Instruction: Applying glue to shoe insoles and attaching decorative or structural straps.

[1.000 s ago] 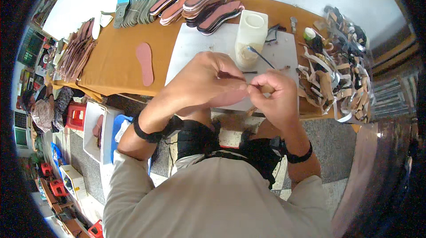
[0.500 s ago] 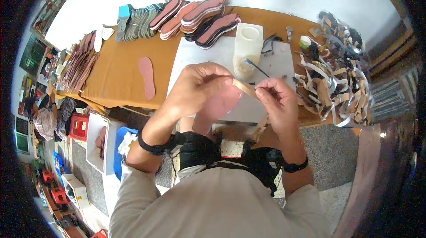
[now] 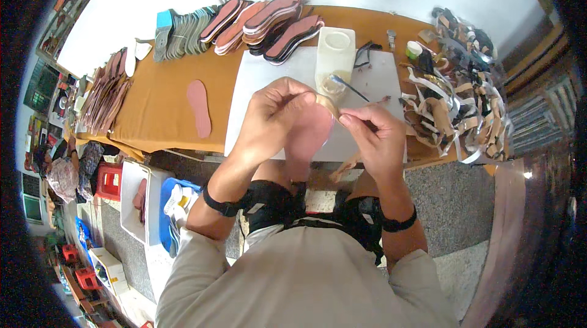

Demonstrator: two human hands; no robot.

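My left hand [image 3: 269, 117] is closed on a pink shoe insole [image 3: 306, 138], holding it by the rounded upper end with the narrower part hanging down. A thin tan strip [image 3: 329, 104] curves along that upper edge, and its free end is pinched between the thumb and forefinger of my right hand [image 3: 379, 138]. Just beyond the hands, a translucent white plastic container [image 3: 335, 55] sits on a white sheet [image 3: 247, 83]. Across its near end lies a dark-handled brush [image 3: 351, 88]. Another pink insole [image 3: 199, 108] lies flat on the table, left of the sheet.
Stacked pink and black insoles [image 3: 269, 19] and a row of grey pieces [image 3: 192, 37] line the far edge. More insoles [image 3: 107, 98] lean at the left. Strip scraps [image 3: 458, 108] heap up at the right. A white crate [image 3: 129, 205] stands below left; a person [image 3: 61, 175] is beyond.
My right hand has come slightly inward and up, toward the insole's edge. The tan strip now bends more closely around the insole. The view has shifted a little.
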